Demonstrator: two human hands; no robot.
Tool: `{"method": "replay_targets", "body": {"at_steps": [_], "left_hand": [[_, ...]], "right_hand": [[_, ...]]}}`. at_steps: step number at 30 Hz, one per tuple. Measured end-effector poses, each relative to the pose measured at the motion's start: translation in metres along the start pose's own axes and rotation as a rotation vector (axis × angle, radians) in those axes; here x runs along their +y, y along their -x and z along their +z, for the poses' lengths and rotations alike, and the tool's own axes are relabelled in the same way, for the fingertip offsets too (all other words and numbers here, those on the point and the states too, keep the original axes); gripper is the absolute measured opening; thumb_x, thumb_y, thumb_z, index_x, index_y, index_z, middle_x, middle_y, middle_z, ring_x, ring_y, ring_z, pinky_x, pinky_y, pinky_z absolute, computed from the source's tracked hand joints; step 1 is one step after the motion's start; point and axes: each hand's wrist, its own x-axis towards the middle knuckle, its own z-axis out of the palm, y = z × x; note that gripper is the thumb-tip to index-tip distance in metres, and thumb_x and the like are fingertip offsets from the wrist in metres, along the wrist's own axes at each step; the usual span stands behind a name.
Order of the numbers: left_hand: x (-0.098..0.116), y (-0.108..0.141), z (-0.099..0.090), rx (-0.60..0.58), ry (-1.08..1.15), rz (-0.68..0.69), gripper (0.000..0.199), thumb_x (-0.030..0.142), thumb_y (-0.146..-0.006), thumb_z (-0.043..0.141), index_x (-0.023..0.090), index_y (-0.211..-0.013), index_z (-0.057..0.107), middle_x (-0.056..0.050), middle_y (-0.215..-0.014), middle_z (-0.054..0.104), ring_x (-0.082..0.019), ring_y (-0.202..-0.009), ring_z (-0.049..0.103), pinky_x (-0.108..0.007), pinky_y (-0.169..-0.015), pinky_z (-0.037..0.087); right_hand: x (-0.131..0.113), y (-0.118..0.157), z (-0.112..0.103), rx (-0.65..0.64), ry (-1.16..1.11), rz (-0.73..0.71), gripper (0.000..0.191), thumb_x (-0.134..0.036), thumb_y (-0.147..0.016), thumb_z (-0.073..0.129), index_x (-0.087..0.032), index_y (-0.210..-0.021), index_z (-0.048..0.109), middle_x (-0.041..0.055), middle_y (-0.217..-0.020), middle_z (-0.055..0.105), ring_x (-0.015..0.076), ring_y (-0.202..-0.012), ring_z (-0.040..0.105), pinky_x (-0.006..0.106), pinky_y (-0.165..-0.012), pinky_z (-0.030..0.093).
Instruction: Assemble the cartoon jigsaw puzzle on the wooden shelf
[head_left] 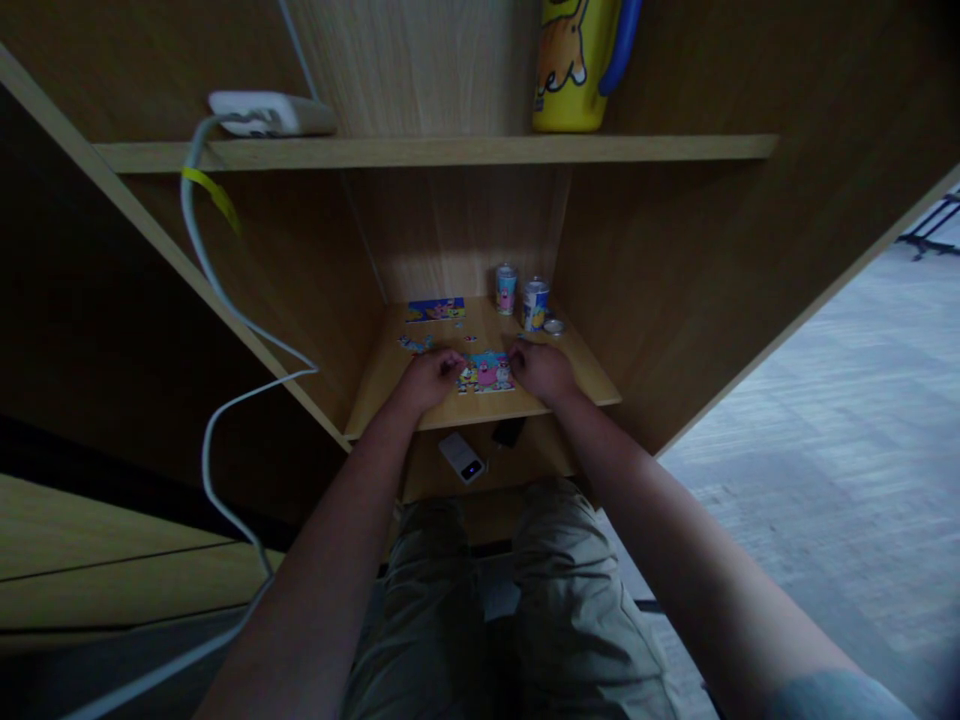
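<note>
A partly assembled colourful jigsaw puzzle (487,372) lies on the wooden shelf board (427,412). At its left edge is my left hand (431,378), fingers pinched together on something too small to make out. My right hand (541,370) rests at the puzzle's upper right edge with curled fingers; whether they hold a piece is hidden. Loose puzzle pieces (414,343) are scattered behind my left hand. Farther back lies a flat picture card (436,310). Two small printed cans (506,289) (535,304) stand at the back right, beside a round metal lid (553,327).
Above, a shelf (435,153) holds a white device (274,114) and a yellow bottle (574,70). A white cable (206,440) hangs at the left. Below the board lie a white phone-like device (461,458) and a dark object (508,432). Cabinet walls flank both sides.
</note>
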Motion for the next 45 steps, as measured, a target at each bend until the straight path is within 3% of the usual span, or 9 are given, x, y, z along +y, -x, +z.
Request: {"method": "replay_targets", "body": {"at_steps": [23,35,45], "left_hand": [[0.0029,0.0001,-0.0019,0.003,-0.007,-0.008,0.017,0.034,-0.102,0.063,0.023,-0.096,0.076,-0.005,-0.095,0.082,-0.024,-0.089,0.075,-0.037,-0.087,0.059],[0.0029,0.0004,-0.0014,0.068,0.005,-0.005,0.014,0.033,-0.103,0.061,0.024,-0.094,0.067,-0.004,-0.089,0.076,-0.023,-0.085,0.071,-0.037,-0.084,0.057],[0.0021,0.0007,-0.0024,0.033,-0.027,-0.011,0.013,0.031,-0.103,0.061,0.024,-0.097,0.069,-0.004,-0.093,0.078,-0.023,-0.088,0.072,-0.036,-0.087,0.058]], "right_hand": [[-0.0006,0.0001,0.0036,0.018,0.038,0.007,0.04,-0.039,-0.115,0.045,-0.026,-0.136,0.077,0.011,-0.126,0.084,0.0276,-0.113,0.079,0.032,-0.092,0.055],[-0.0001,0.001,0.0046,0.03,0.041,-0.006,0.04,-0.038,-0.115,0.044,-0.025,-0.133,0.077,0.0112,-0.122,0.085,0.0266,-0.109,0.079,0.032,-0.089,0.053],[0.0004,-0.0005,0.0053,0.029,0.026,-0.015,0.04,-0.038,-0.115,0.045,-0.025,-0.134,0.078,0.0114,-0.123,0.085,0.028,-0.11,0.078,0.033,-0.089,0.053]]}}
